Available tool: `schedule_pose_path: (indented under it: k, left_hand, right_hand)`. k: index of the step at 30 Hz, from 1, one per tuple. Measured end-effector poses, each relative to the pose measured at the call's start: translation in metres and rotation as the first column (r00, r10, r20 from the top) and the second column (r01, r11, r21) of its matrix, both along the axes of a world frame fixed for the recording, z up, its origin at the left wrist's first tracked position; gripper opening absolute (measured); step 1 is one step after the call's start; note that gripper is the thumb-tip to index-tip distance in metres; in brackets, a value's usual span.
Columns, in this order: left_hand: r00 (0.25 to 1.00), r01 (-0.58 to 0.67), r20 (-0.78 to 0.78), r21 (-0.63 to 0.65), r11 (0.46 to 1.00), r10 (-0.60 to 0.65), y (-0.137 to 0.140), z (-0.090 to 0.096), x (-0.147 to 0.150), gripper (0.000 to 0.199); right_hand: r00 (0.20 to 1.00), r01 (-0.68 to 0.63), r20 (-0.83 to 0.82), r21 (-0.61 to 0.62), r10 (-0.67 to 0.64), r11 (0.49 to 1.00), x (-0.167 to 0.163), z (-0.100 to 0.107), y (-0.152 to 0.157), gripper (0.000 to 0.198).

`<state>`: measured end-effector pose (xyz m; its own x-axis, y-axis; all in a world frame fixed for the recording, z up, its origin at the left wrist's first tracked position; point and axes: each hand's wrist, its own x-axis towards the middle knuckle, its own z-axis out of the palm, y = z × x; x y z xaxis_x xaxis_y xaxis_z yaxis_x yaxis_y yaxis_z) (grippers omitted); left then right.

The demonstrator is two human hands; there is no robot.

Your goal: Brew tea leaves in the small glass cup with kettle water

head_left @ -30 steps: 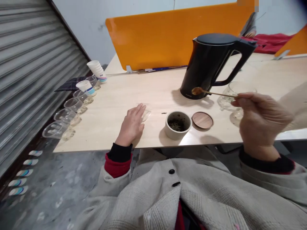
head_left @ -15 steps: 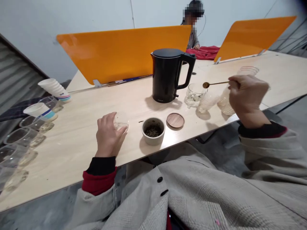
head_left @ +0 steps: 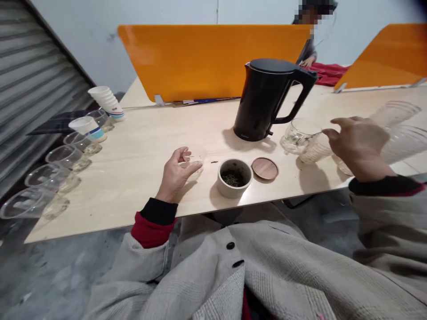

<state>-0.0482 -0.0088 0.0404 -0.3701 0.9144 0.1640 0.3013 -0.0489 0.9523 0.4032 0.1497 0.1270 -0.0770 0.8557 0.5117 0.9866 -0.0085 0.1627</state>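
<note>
Pale table (head_left: 150, 133), orange divider (head_left: 207, 62) behind. Hands apart: left hand (head_left: 175, 173) curls round clear cup (head_left: 197, 154), probably steadying it; right hand (head_left: 362, 142), fingers parted, near stacked cups (head_left: 316, 149). Pot (head_left: 232, 189) uncovered, lid (head_left: 265, 169) just beside, seemingly keeping leaves (head_left: 232, 178) reachable.

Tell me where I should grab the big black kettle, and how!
Probably by its handle, coming from the right, the same side as the right hand. The kettle stands upright, and the handle is a long loop sticking out that way, with an open gap inside for gripping.
</note>
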Motion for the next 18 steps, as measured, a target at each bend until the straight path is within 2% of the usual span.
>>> schedule_pose_path:
  k: [3,5,6,7,9,11,15,18]
  left_hand:
    - [1.000,0.023,-0.002,0.006,1.000,-0.023,0.000,0.000,0.003,0.075]
    - [0.999,0.050,0.020,0.015,0.999,-0.050,0.001,-0.001,0.005,0.077]
    - [0.998,0.061,0.031,0.020,0.998,-0.062,0.001,-0.002,0.005,0.078]
    - [0.997,0.070,0.041,0.024,0.997,-0.071,0.000,-0.002,0.006,0.079]
    - [0.995,0.077,0.056,0.029,0.997,-0.079,-0.001,-0.004,0.005,0.080]
    - [0.995,0.072,0.063,0.036,0.997,-0.074,-0.002,-0.004,0.004,0.078]
    - [0.996,0.059,0.062,0.060,0.996,-0.063,-0.004,-0.006,0.003,0.077]
    - [0.998,0.051,0.037,0.079,0.996,-0.054,-0.003,-0.007,0.004,0.076]
  right_hand:
    - [0.980,-0.159,-0.095,0.176,0.177,0.972,-0.025,0.003,-0.022,0.040]
    - [0.897,-0.369,-0.192,0.172,0.399,0.913,-0.056,0.004,-0.033,0.033]
    - [0.825,-0.485,-0.264,0.121,0.499,0.866,-0.074,0.004,-0.035,0.030]
    - [0.741,-0.595,-0.349,0.053,0.573,0.802,-0.093,0.002,-0.033,0.027]
    - [0.592,-0.765,-0.508,-0.108,0.626,0.635,-0.130,-0.006,-0.021,0.022]
    - [0.519,-0.841,-0.593,-0.227,0.616,0.491,-0.165,-0.019,-0.002,0.017]
    - [0.454,-0.885,-0.694,-0.424,0.559,0.191,-0.217,-0.045,0.029,0.015]
    - [0.424,-0.873,-0.725,-0.487,0.543,0.033,-0.242,-0.056,0.036,0.017]
